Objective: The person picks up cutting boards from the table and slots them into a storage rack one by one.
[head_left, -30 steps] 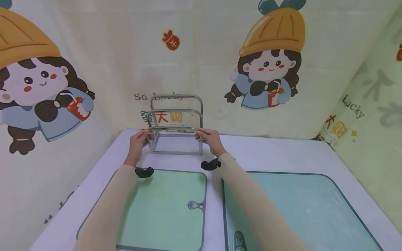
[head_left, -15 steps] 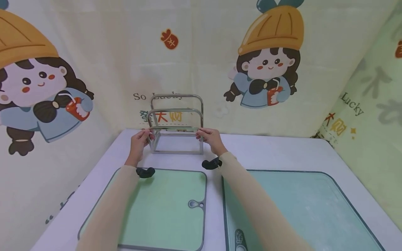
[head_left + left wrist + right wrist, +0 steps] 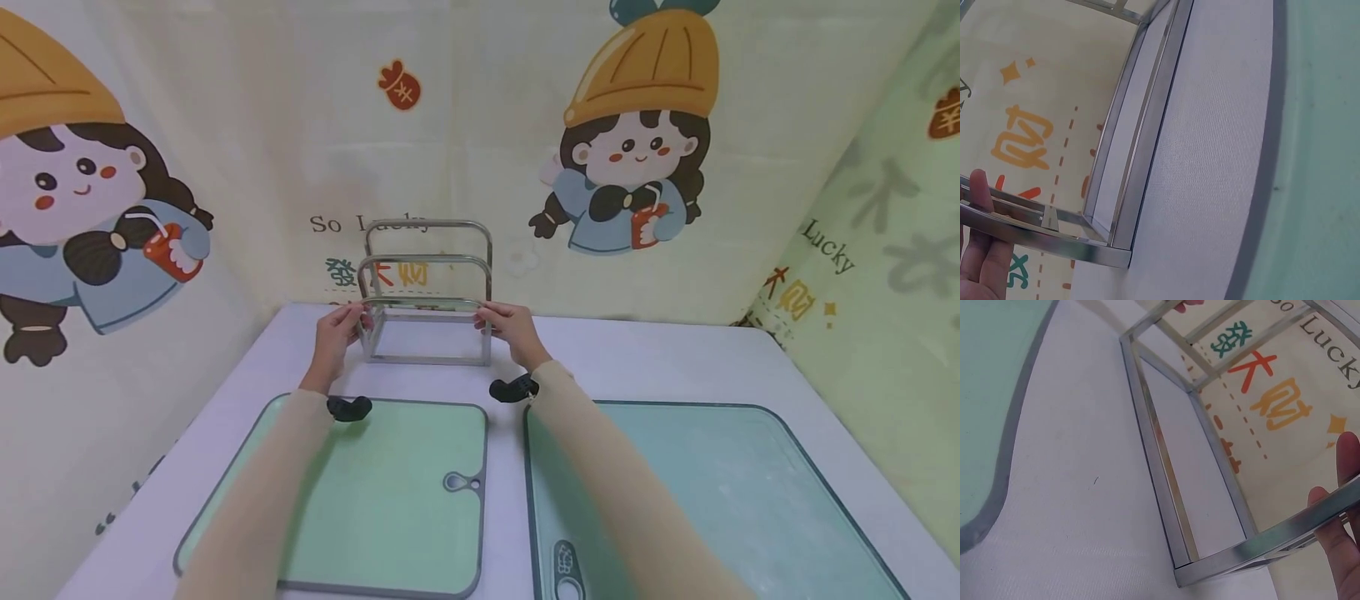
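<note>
A stainless steel rack (image 3: 423, 302) with three upright loops stands at the back of the white table (image 3: 660, 358), close to the wall. My left hand (image 3: 336, 333) grips the left corner of its front loop and my right hand (image 3: 510, 329) grips the right corner. In the left wrist view the rack's base frame (image 3: 1147, 144) rests on the table, with my fingers (image 3: 982, 250) behind the front bar. The right wrist view shows the base frame (image 3: 1160, 481) and my fingers (image 3: 1341, 537) against the bar.
A small light green cutting board (image 3: 375, 492) lies flat in front of the rack on the left. A larger teal board (image 3: 712, 500) lies on the right, with a narrow strip of table between them. Printed cloth walls close in the back and sides.
Both hands and the rack have shifted slightly to the right on the table. The grips look the same.
</note>
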Tool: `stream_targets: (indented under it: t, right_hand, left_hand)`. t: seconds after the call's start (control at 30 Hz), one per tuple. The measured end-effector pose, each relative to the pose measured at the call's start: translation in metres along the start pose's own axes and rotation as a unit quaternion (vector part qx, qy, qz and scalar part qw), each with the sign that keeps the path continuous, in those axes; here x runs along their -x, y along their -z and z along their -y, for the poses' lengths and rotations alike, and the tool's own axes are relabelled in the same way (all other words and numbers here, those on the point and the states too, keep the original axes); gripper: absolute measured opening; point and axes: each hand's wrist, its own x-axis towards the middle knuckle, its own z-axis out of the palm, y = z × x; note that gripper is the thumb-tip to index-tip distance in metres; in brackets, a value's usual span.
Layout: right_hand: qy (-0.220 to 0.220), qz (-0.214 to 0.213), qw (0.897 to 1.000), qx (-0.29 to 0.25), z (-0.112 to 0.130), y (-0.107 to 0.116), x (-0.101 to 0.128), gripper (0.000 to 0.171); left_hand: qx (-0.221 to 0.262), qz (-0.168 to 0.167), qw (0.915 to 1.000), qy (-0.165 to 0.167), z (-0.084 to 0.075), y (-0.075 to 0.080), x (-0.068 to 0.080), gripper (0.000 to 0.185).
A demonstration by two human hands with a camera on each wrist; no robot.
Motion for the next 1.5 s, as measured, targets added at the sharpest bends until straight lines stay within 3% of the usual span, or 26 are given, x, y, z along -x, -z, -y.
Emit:
stream_targets:
  t: [0.27,0.53,0.8,1.13,1.5]
  right_hand:
    - [-0.01,0.002,1.0,0.005,-0.003,0.003,0.003,0.028]
    - [-0.017,0.007,1.0,0.007,-0.003,0.009,0.007,0.034]
    - [-0.014,0.009,1.0,0.013,-0.003,0.017,0.009,0.031]
    - [-0.009,0.019,1.0,0.017,0.002,0.027,0.012,0.036]
    - [-0.012,0.018,0.999,0.028,0.003,0.036,0.012,0.032]
  left_hand:
    - [-0.001,0.004,1.0,0.009,0.003,-0.003,0.002,0.052]
    - [0.002,0.005,1.0,0.001,0.005,-0.006,0.004,0.049]
    - [0.002,0.011,0.9999,-0.002,0.004,-0.014,0.005,0.057]
    - [0.011,0.023,0.9994,0.021,-0.024,-0.023,0.017,0.044]
    - [0.002,0.025,0.9997,0.002,-0.005,-0.028,0.004,0.05]
